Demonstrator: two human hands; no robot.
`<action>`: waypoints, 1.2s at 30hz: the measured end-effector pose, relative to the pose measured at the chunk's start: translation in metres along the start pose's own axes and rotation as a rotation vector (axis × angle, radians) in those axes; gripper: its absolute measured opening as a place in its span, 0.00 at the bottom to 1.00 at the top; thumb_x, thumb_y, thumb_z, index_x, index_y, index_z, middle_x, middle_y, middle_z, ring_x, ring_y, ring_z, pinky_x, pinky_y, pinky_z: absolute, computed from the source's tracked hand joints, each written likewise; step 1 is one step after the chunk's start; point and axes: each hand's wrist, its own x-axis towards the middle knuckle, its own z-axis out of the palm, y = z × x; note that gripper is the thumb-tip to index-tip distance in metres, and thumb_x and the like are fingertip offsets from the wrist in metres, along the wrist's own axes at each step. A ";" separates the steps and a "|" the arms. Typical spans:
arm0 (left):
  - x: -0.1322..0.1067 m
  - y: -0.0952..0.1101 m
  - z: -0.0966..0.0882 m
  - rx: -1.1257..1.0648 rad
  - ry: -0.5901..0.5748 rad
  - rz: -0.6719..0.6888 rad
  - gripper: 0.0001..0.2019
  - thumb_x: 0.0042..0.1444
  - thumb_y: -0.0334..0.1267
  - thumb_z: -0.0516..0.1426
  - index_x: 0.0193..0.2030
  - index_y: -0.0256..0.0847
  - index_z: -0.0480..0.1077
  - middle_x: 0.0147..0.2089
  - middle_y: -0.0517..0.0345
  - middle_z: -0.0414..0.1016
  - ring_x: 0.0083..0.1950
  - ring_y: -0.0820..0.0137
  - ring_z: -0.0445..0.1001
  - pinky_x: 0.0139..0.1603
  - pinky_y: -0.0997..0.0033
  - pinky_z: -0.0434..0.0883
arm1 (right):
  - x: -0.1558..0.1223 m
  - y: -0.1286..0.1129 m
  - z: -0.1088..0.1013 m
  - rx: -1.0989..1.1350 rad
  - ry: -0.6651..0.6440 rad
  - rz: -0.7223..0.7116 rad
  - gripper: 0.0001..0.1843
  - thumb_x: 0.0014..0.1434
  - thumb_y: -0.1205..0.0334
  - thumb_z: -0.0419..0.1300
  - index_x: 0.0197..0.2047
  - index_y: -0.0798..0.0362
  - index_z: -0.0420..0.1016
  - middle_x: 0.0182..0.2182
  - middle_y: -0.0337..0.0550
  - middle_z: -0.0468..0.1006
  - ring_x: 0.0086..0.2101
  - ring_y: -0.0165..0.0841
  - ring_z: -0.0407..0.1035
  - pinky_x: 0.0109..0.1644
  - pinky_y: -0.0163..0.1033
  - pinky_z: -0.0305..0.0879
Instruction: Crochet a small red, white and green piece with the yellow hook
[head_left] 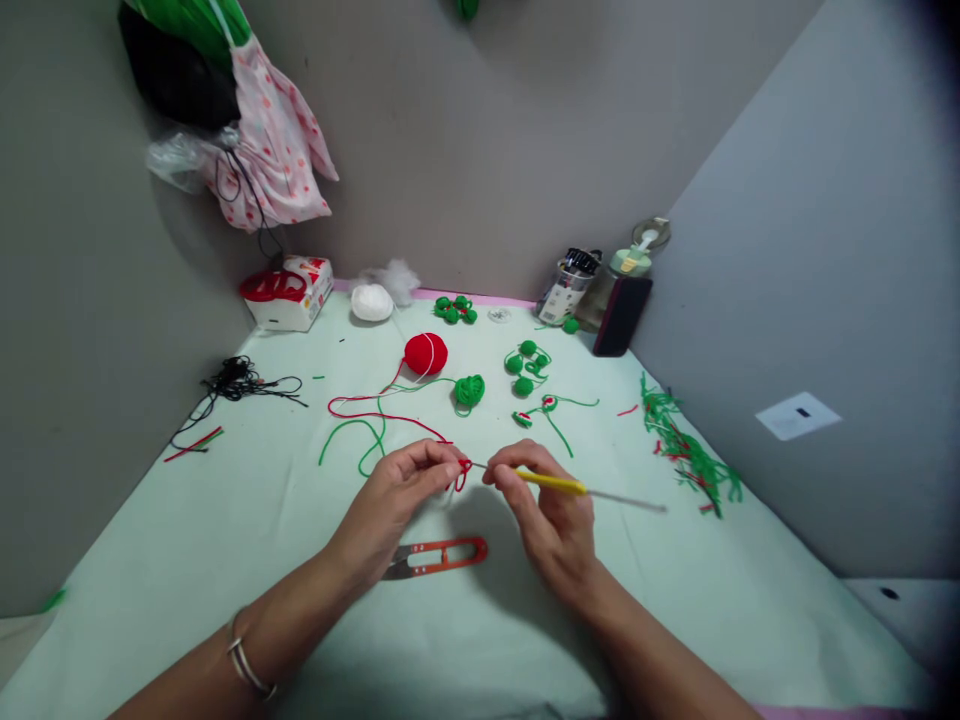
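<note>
My left hand [397,500] pinches a strand of red yarn [390,415] just above the pale green table cover [225,540]. My right hand [547,520] is closed round a yellow-handled crochet hook [570,487], whose tip meets the red loop at my left fingertips. The strand trails back across the cover to a red yarn ball [426,353]. Orange thread snips [439,556] lie on the cover under my hands.
A green yarn ball [469,390] and small green crocheted pieces [525,365] lie mid-table. Green and red yarn scraps [686,450] pile at the right. A tissue box [289,290], white stuffing [373,301], jars [568,287] and a black cord [232,385] stand near the walls.
</note>
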 end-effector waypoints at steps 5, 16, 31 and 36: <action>-0.002 0.004 0.003 -0.031 -0.038 -0.023 0.08 0.57 0.40 0.67 0.32 0.42 0.76 0.36 0.59 0.77 0.41 0.67 0.73 0.49 0.67 0.68 | 0.010 0.007 -0.004 0.450 0.010 0.422 0.15 0.66 0.49 0.64 0.33 0.50 0.77 0.29 0.41 0.77 0.31 0.35 0.69 0.40 0.41 0.67; -0.004 0.001 0.002 -0.017 -0.063 -0.010 0.05 0.60 0.40 0.66 0.35 0.43 0.78 0.39 0.58 0.79 0.44 0.68 0.75 0.52 0.68 0.69 | 0.014 0.009 0.004 0.739 -0.068 0.564 0.16 0.56 0.45 0.73 0.35 0.49 0.82 0.29 0.38 0.78 0.30 0.30 0.65 0.40 0.38 0.64; -0.015 0.063 0.031 -0.385 -0.176 -0.047 0.11 0.68 0.43 0.58 0.50 0.42 0.77 0.62 0.46 0.73 0.69 0.47 0.67 0.57 0.51 0.74 | 0.034 -0.039 -0.017 0.731 0.029 0.534 0.13 0.56 0.48 0.75 0.34 0.49 0.86 0.25 0.37 0.78 0.23 0.23 0.59 0.29 0.31 0.57; 0.007 0.078 0.045 -0.453 -0.003 0.210 0.23 0.73 0.45 0.51 0.26 0.43 0.75 0.46 0.51 0.83 0.71 0.52 0.67 0.71 0.48 0.61 | 0.036 -0.049 -0.012 0.732 0.085 0.438 0.12 0.58 0.49 0.73 0.34 0.48 0.86 0.31 0.40 0.84 0.21 0.22 0.57 0.27 0.31 0.55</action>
